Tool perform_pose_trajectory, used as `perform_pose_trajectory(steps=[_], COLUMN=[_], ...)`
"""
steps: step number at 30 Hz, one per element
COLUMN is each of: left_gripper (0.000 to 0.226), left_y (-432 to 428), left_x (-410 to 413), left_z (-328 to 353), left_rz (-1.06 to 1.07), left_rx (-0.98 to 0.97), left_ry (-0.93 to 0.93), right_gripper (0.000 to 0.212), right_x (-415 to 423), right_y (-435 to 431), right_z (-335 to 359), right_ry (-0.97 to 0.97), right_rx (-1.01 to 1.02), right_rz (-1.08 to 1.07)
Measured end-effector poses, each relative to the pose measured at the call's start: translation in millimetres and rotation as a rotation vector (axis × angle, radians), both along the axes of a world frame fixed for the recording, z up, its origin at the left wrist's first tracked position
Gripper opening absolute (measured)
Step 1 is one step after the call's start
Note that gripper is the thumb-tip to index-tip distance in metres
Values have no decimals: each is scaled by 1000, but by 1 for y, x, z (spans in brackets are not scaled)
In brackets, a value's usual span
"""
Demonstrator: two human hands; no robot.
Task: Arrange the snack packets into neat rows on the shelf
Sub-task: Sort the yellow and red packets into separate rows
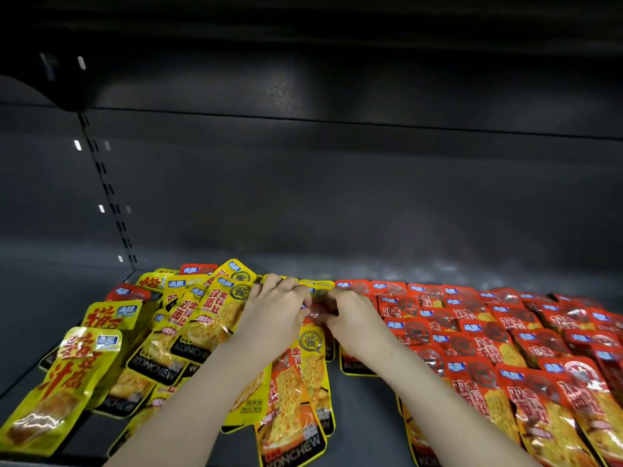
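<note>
Centre packet (320, 306): dark red and blurred, at mid-shelf on the seam between the two colours, roughly in line with the rearmost packets. Left hand (274, 310) and right hand (352, 320) meet over it, fingers curled, and both appear to pinch its top edge. Blur hides exactly which fingers close on it. Red packets (505, 335) to the right lie in overlapped, shingled rows, already fairly tidy. Yellow packets (202, 318) to the left are a loose heap, tilted and crossing each other. A few yellow and orange ones (312, 365) trail forward under the wrists. Judgement: the step is seating this packet at the head of a column. It is best done by squaring its top edge with the neighbouring red tops, overlapping it like them, and pressing it flat before letting go. Slick film may slide. Bare shelf (364, 416) shows between the forearms.
</note>
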State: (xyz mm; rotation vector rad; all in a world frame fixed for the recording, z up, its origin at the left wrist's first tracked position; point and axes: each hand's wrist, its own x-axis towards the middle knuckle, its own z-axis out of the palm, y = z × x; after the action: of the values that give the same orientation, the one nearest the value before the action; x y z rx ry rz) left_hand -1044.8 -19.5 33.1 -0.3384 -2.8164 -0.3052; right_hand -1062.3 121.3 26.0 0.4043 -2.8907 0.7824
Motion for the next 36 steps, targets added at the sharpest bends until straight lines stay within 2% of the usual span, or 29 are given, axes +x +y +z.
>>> perform_pose_trajectory(steps=[6,8,14,17,23,27,32,34,36], left_gripper=[38,42,45,38,3,18,11,8,17], left_y=[2,2,-1,-2,0,4,16,21,24], left_x=[0,1,5,5,8,15,16,19,22], left_z=[1,3,8,10,24,33,37,38,40], left_rz=[26,36,81,81,-86,-173,-212,-216,-220], left_rx=[-23,21,258,394,894,1134,1233,1213,1127], left_ry=[34,40,37,3,-9,-2,-107,-193,-278], right_gripper=[17,10,14,11,18,12,13,16,22], right_x=[4,5,8,11,20,23,22,21,22], right_y=[-1,1,6,8,9,12,21,31,44], right_z=[5,10,21,28,39,45,53,56,59], right_ry=[-15,-58,-184,-149,35,68,13,-49,-127], right_rx=[-84,-233,-783,-912,-990,-1033,-1062,-970,-845], right_rz=[-1,11,-15,-9,111,143,66,27,27])
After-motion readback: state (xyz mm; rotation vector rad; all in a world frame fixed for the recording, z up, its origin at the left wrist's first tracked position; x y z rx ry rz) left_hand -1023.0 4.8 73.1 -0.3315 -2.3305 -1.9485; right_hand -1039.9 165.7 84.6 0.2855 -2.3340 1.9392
